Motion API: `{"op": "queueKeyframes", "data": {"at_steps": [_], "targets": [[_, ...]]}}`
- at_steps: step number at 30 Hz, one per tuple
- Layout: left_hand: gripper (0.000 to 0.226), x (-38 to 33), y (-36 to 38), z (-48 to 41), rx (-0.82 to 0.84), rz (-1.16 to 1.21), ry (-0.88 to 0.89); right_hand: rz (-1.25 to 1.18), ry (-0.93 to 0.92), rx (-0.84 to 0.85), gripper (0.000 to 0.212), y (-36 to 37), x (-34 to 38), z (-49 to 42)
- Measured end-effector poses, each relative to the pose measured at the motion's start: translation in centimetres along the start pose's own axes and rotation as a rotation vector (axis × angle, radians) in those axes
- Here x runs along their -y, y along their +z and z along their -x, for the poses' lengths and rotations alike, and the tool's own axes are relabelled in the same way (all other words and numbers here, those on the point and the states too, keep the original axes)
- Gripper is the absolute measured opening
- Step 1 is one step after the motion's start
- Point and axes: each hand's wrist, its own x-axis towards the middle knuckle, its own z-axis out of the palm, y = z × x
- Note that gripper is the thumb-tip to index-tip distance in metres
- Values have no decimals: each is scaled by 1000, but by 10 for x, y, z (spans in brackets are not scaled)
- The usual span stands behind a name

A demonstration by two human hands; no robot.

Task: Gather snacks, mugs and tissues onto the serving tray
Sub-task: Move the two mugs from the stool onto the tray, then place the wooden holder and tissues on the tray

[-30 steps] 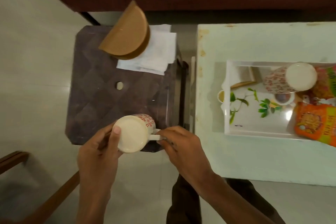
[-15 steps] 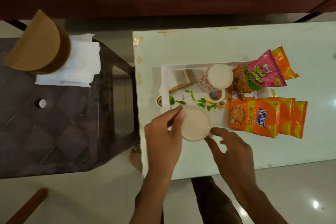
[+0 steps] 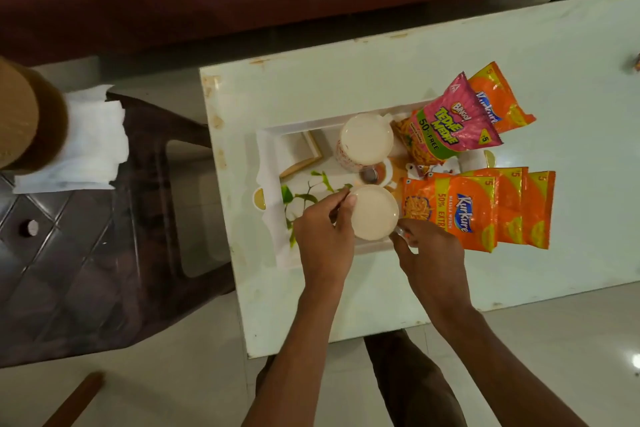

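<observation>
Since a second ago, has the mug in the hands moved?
Yes. The mug went rightward, off the dark stool to over the tray on the white table, left hand and right hand holding it.

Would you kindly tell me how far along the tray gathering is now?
Done: the first mug and the snack packets sit on the serving tray. In hand: the left hand and right hand hold the second mug at the tray's near side. Left: the tissues lie on the dark side table.
</observation>
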Motion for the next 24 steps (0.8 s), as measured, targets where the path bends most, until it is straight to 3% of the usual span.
{"op": "queueKeyframes", "data": {"at_steps": [13,19,24], "targets": [[31,8,16,-2,14,-20,-12,6,38,45,24,-5,-11,-8],[45,9,-8,2,88,99,-142,-39,54,84,35,-21,3,-1],[25,23,-79,21,-102,233,-157,-141,1,-41,41,-45,33,9]]}}
